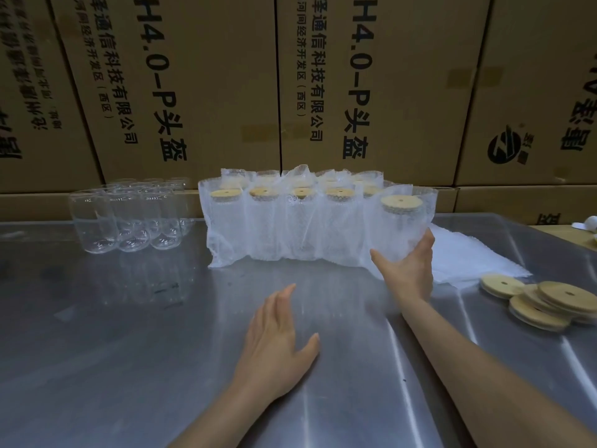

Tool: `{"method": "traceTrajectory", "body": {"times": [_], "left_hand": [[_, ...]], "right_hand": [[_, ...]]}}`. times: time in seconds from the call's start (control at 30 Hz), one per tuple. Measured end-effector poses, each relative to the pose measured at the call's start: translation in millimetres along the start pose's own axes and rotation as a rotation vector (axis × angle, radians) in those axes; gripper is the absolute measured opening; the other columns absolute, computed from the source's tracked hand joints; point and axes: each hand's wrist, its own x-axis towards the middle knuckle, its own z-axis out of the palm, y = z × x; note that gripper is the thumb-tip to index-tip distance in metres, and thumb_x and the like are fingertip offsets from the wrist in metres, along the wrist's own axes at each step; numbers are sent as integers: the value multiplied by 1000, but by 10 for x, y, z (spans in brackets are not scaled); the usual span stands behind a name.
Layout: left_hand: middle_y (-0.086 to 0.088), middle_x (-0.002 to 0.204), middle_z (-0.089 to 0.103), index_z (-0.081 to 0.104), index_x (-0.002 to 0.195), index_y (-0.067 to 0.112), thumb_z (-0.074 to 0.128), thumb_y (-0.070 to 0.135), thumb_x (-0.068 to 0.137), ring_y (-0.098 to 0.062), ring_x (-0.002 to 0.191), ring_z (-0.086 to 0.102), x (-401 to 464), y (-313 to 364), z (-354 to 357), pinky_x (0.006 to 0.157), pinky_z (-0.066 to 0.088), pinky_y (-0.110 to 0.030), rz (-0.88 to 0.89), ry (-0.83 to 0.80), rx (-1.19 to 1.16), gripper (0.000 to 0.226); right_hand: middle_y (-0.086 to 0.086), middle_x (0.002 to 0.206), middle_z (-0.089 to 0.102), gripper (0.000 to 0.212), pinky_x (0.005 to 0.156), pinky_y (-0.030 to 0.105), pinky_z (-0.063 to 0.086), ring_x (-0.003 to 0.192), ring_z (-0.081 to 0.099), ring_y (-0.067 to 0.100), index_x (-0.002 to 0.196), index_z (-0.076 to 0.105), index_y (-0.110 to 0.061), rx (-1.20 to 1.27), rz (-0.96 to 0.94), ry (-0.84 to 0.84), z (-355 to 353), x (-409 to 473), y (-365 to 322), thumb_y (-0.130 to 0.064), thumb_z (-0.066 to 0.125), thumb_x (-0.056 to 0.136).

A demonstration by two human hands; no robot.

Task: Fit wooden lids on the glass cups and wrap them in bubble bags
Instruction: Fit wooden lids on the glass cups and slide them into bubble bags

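Observation:
Several wrapped cups [284, 221] with wooden lids stand in bubble bags in rows at the table's middle back. My right hand [408, 266] holds the rightmost wrapped cup [400, 221] from below and behind, thumb and fingers spread around its bubble bag. Its wooden lid [401, 202] shows at the top. My left hand [277, 331] hovers flat over the steel table [129, 334] with straight fingers, holding nothing. Bare glass cups [129, 215] stand grouped at the back left. Loose wooden lids [546, 302] lie piled at the right.
A stack of flat bubble bags [468, 257] lies right of the wrapped cups. Big cardboard boxes [290, 85] form a wall behind the table. A white object [588, 224] sits at the far right edge.

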Motion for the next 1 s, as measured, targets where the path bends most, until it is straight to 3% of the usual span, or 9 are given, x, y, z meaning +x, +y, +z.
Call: {"method": "traceTrajectory", "body": {"times": [0.5,0.73,0.9,1.0], "left_hand": [[9,147,13,-4,148,27,45,50,92,-10,139,15,7,-16,32,114,13,-23,-1,9,4,78],[11,146,11,-4,149,26,46,49,92,-10,138,14,6,-11,29,113,10,-25,-8,-2,1,78],[7,147,12,-3,150,25,48,49,91,-15,139,15,14,-21,50,113,12,-27,-32,-8,-28,81],[3,146,16,2,150,23,54,45,88,-17,139,18,27,-18,38,113,13,-26,-57,-5,-94,84]], "right_hand": [[4,147,37,99,94,48,42,129,44,32,145,13,-22,-53,-49,-114,151,165,64,-51,76,74],[10,154,26,109,105,48,36,137,34,32,147,4,-23,87,9,-147,112,127,59,-50,79,72],[16,150,26,108,105,47,35,137,29,32,147,14,-13,102,-14,-22,17,-45,-18,-43,83,70],[19,145,28,91,101,45,34,133,27,34,143,24,-6,63,-95,79,-28,-232,-80,-34,79,76]]}}
